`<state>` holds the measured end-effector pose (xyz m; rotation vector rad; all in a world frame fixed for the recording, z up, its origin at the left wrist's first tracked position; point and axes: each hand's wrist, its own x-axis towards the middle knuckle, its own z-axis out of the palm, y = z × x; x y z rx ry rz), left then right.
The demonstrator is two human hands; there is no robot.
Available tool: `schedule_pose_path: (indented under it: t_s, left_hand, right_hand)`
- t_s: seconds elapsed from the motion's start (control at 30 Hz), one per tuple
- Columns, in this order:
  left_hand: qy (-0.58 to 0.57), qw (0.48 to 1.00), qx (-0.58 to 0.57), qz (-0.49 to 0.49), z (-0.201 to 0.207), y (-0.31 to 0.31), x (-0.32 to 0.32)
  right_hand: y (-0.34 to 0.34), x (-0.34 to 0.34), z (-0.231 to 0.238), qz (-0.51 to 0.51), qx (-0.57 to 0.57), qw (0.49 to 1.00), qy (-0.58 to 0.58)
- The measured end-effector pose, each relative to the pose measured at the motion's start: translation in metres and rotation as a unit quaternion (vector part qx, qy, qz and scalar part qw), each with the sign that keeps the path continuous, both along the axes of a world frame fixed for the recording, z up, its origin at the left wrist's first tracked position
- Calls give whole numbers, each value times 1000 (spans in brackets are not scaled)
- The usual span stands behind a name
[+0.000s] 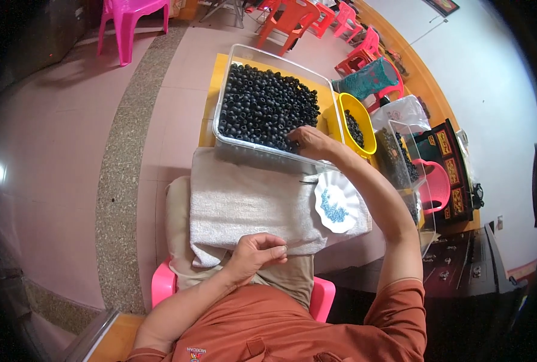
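A clear plastic bin (250,154) full of black beads (268,105) stands in front of me. My right hand (310,143) reaches over its near right corner, fingers curled down onto the beads; the fingertips are partly hidden. Above my lap, my left hand (257,256) is closed, thumb and fingers pressed together; anything between them is too small to make out. A whitish towel (244,208) covers my knees. On its right side sits a white fluted dish (345,192) with tiny blue beads (333,211) in it. A thin dark object (308,182) lies beside the dish.
Right of the bin stands a yellow tub (371,143) holding dark beads. Clear containers (395,151) with dark contents are farther right, near a white plastic bag (404,111). Pink and red plastic chairs (289,24) stand at the back. A pink chair (123,27) is far left.
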<state>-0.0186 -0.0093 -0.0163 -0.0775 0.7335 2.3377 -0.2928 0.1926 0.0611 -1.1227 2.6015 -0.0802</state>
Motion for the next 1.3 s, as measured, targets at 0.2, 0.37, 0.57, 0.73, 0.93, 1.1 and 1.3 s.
schedule_pose_path:
  t_s: [0.2,0.37,0.57,0.73,0.93,1.1,1.3]
  left_hand:
    - [6,1000,-4,-5,2,-1,0]
    - [16,1000,0,5,-1,0,1]
    - [9,1000,7,-3,-1,0,2]
    - [3,1000,5,-3,0,0,2]
    - [-7,1000,-1,-4,0,0,1]
    - [2,1000,16,5,-2,0,3]
    - [2,1000,4,3,0,-2,2]
  right_hand:
    - [-13,5,5,-4,43,997,69]
    - [-32,3,14,2,182,981,72]
    - [-29,-7,6,-5,207,978,37]
    - [-28,-13,1,-63,210,975,-20]
    - [-34,-1,7,-22,207,978,5]
    - [-38,3,11,-17,191,981,14]
    - [-44,2,13,-17,228,973,27]
